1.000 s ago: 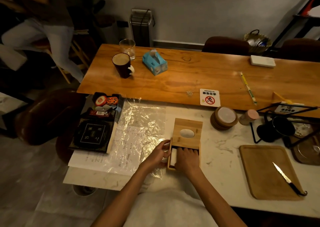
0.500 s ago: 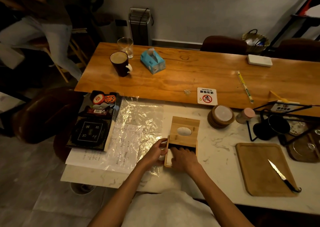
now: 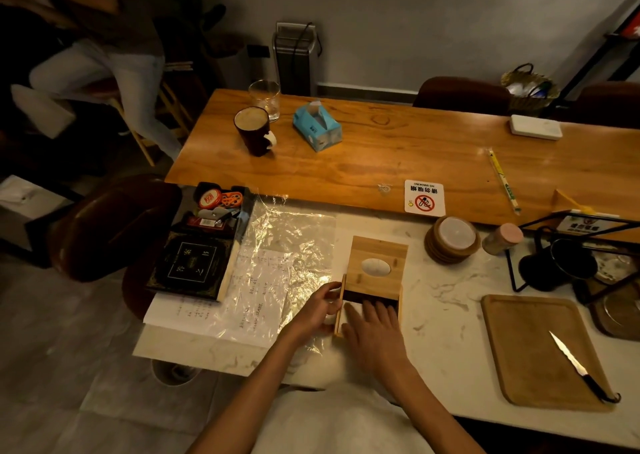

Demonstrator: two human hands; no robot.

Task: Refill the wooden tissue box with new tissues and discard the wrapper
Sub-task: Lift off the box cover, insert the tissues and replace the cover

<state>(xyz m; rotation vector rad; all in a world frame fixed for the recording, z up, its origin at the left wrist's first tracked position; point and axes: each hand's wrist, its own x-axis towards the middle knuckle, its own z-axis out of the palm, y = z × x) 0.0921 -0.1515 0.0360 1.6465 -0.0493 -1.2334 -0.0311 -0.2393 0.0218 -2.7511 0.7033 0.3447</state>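
Right hand (image 3: 374, 329): flat over the near, open end of the box (image 3: 375, 273), hiding what lies inside there; a dark gap under the lid (image 3: 376, 262) shows nothing. Left hand (image 3: 317, 310): at the box's left wall, its fingertips out of sight against the wood. Sheet (image 3: 258, 289) under the clear wrapper (image 3: 287, 245): print too small to read. Wire stand (image 3: 571, 245) and glass item (image 3: 623, 311): cut by the right edge. Seated person (image 3: 104, 48), top left: blurred and cropped. Worktop (image 3: 446, 315): near edge hidden by the wearer's white clothing (image 3: 332, 426).
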